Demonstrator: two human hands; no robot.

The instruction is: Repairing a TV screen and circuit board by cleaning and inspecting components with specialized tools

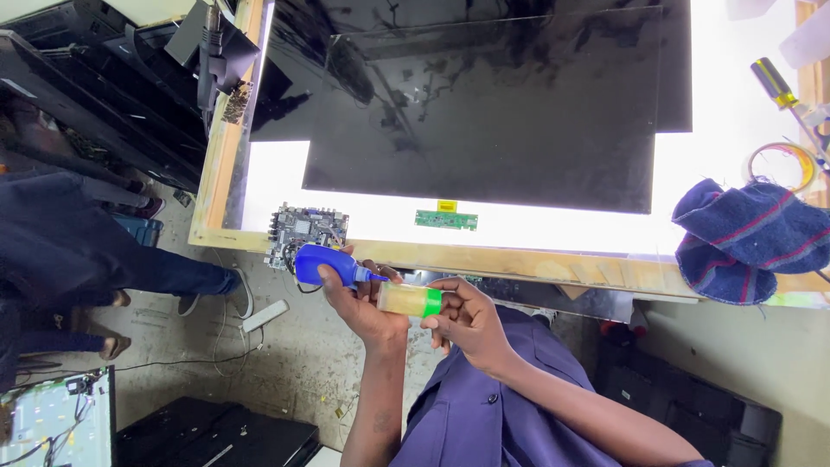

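Two things meet in front of my chest, below the worktop (519,264) edge: my left hand (359,298) is closed round the blue squeeze bulb (322,264), its nozzle pointing at the small yellowish bottle (406,300) pinched in my right hand (467,320), whose long axis lies in line with the nozzle.

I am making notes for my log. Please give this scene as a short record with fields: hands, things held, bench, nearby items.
left hand: left hand holds a blue squeeze bulb
right hand: right hand holds a small clear bottle with a green cap
bench: wooden-edged lit table carrying a large dark panel
nearby: circuit board, folded blue cloth, screwdriver, tape roll
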